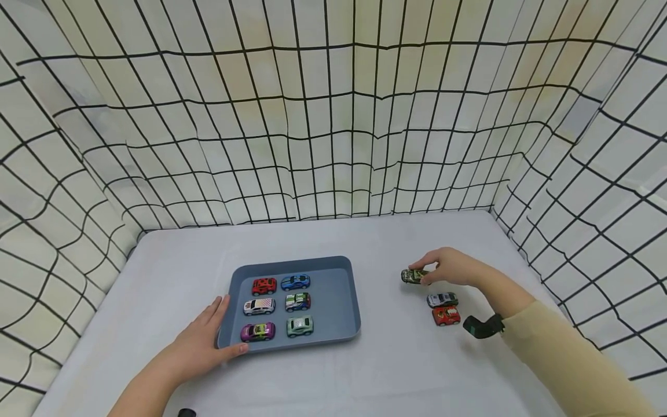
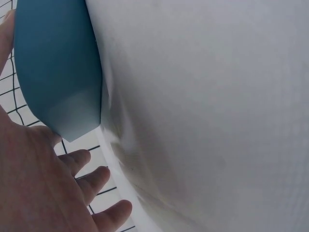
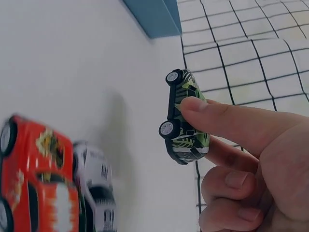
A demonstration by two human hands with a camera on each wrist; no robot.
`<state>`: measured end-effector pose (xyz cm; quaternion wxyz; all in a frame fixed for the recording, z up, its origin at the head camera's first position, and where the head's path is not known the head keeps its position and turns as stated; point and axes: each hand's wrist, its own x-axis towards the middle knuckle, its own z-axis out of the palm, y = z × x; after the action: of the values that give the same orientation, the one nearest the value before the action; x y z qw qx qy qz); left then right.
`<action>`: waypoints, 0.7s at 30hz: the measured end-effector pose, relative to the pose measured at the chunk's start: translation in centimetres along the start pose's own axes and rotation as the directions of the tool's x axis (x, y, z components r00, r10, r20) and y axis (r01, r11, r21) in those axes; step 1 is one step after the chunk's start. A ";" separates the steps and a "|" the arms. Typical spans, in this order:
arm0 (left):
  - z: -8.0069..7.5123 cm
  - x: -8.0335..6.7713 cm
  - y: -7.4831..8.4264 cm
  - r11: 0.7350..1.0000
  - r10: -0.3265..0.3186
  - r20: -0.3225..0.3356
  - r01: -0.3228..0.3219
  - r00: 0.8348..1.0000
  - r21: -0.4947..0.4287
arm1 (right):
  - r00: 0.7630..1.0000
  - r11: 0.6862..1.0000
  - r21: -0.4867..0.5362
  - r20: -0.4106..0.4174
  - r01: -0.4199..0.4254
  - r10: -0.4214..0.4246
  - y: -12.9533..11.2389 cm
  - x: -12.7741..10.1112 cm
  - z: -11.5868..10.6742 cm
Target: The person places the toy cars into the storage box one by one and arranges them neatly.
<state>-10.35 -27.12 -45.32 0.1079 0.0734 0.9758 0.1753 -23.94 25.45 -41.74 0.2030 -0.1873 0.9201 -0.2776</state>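
Note:
Between thumb and fingers my right hand (image 1: 453,267) pinches a black and green patterned toy car (image 3: 185,118), held above the table to the right of the tray. Below that hand, a silver toy car (image 1: 442,299) and a red toy car (image 1: 446,315) stand side by side on the table. My left hand (image 1: 200,341) rests against the left end of the blue-grey tray (image 1: 333,336), fingers spread and thumb at its front edge. Inside the tray, several toy cars stand in two columns, among them a purple one (image 1: 257,332) and a blue one (image 1: 295,282).
A white cloth (image 1: 396,370) covers the table. Black-gridded white curtains (image 1: 339,145) rise at the back and both sides. The tray's right part shows bare floor. A black wrist device (image 1: 483,326) sits at the right sleeve.

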 end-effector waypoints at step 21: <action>-0.2 0.0 0.1 1.000 -0.002 0.017 0.002 1.000 -0.003 | 0.979 0.981 0.087 0.087 0.175 -0.183 -9.0 3.9 4.8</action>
<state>-10.43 -27.06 -45.14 0.1164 0.0735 0.9747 0.1759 -22.86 14.57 -41.16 0.2279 -0.2742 0.8771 -0.3218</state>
